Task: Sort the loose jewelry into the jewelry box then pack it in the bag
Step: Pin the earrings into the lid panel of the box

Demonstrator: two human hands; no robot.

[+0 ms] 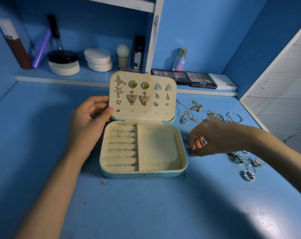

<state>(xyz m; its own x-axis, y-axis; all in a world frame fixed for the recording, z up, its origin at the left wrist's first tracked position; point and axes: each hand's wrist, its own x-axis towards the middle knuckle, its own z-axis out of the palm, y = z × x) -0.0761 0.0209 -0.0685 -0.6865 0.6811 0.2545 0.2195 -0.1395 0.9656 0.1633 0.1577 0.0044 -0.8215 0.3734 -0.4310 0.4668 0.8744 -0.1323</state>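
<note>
A teal jewelry box (142,175) with cream lining stands open in the middle of the blue table. Its raised lid (142,114) carries several earrings pinned in rows. My left hand (91,116) grips the lid's left edge, thumb on the inner face. The ring rolls and the square compartment hold nothing. My right hand (213,138) hovers just right of the box, fingertips pinched down at a small silvery piece (187,148) on the table; what it is cannot be made out. Loose necklaces (191,111) and rings (247,175) lie to the right. No bag shows.
A shelf at the back holds cosmetic jars (63,63), white round tins (98,59), a perfume bottle (180,59) and eyeshadow palettes (203,81). Bangles (234,117) lie at the far right. A white slatted panel (281,94) borders the table's right side.
</note>
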